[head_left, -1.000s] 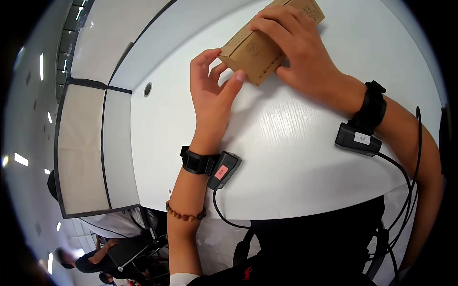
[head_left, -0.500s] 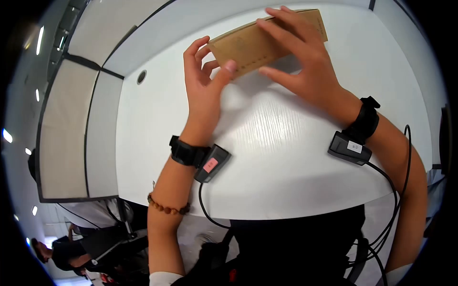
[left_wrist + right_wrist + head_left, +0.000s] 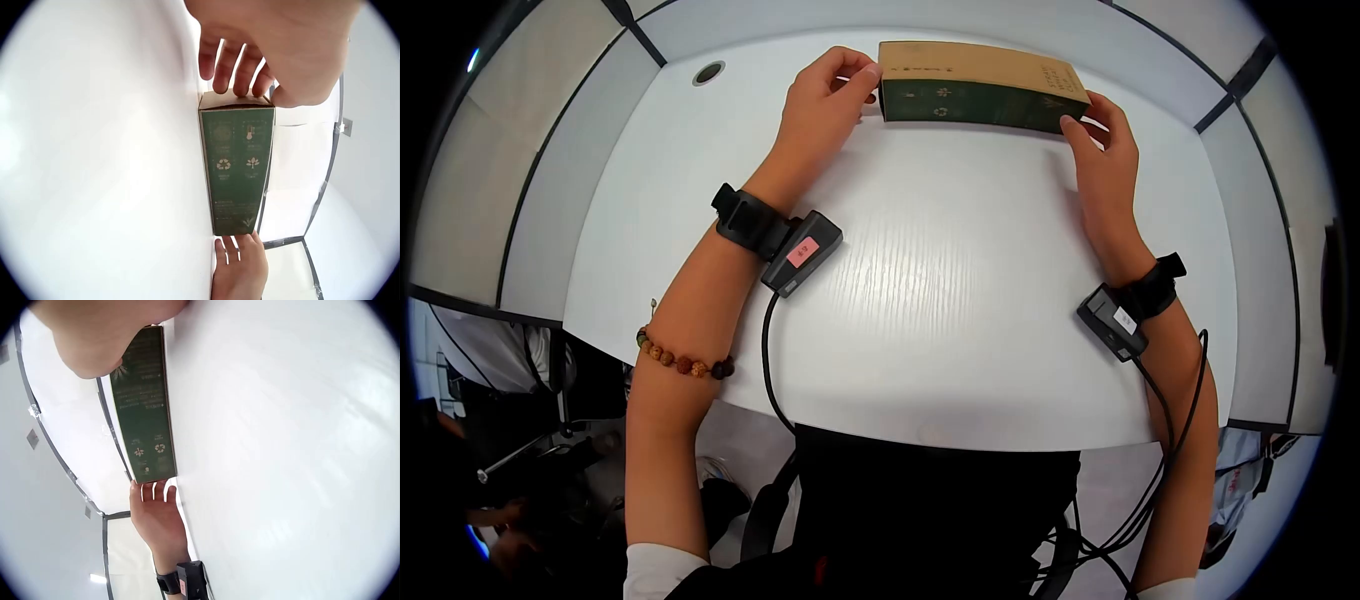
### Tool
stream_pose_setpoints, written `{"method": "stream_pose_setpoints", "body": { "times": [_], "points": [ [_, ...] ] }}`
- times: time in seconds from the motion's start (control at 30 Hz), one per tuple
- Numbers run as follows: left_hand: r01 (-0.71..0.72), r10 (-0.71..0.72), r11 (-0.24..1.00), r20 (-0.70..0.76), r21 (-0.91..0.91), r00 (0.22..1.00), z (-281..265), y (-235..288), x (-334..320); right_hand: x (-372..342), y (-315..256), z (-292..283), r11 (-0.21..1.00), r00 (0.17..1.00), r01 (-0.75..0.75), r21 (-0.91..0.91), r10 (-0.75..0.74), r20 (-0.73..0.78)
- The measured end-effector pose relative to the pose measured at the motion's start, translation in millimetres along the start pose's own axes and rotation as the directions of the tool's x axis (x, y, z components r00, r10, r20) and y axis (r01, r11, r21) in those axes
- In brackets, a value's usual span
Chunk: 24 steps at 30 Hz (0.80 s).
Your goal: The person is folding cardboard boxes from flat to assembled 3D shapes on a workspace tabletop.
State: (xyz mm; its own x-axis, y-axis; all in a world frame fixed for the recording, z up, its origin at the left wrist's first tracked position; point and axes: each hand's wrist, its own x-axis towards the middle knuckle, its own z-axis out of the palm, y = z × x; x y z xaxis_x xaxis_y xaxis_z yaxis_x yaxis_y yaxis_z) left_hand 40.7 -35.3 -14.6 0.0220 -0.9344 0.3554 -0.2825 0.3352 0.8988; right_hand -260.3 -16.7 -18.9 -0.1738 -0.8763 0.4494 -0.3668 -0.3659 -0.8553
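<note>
A long cardboard box [image 3: 980,85], brown on top and green on its near side, lies across the far part of the white table in the head view. My left hand [image 3: 825,95] is at its left end. In the left wrist view, the fingers [image 3: 247,69] of that hand reach the pale end flap. Around the right end is my right hand [image 3: 1108,165], its thumb by the near corner and its fingers along the end face. The green side [image 3: 147,412] with pale recycling and leaf marks shows in the right wrist view.
Low white partitions [image 3: 800,22] border the table [image 3: 940,300] at the back and sides. A round cable hole [image 3: 709,73] is at the back left. Black cables [image 3: 1145,510] trail from both wrist cameras, and a beaded bracelet [image 3: 685,365] circles the left forearm.
The box has turned until its green side faces me and it lies level across the table. My right hand has moved from over the box to its right end.
</note>
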Motion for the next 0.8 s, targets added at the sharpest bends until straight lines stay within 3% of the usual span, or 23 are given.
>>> {"method": "stream_pose_setpoints", "body": {
  "times": [0.5,0.8],
  "points": [
    [-0.073,0.064,0.990,-0.076,-0.117,0.995,6.8,4.5,-7.9,2.2,9.4,0.7,0.998,1.000,-0.015,0.067,0.017,-0.022],
    [-0.032,0.025,0.992,-0.062,-0.119,0.998,8.0,4.7,-9.6,-3.1,-3.0,0.3,0.987,0.998,-0.060,0.148,0.055,0.038]
  ]
}}
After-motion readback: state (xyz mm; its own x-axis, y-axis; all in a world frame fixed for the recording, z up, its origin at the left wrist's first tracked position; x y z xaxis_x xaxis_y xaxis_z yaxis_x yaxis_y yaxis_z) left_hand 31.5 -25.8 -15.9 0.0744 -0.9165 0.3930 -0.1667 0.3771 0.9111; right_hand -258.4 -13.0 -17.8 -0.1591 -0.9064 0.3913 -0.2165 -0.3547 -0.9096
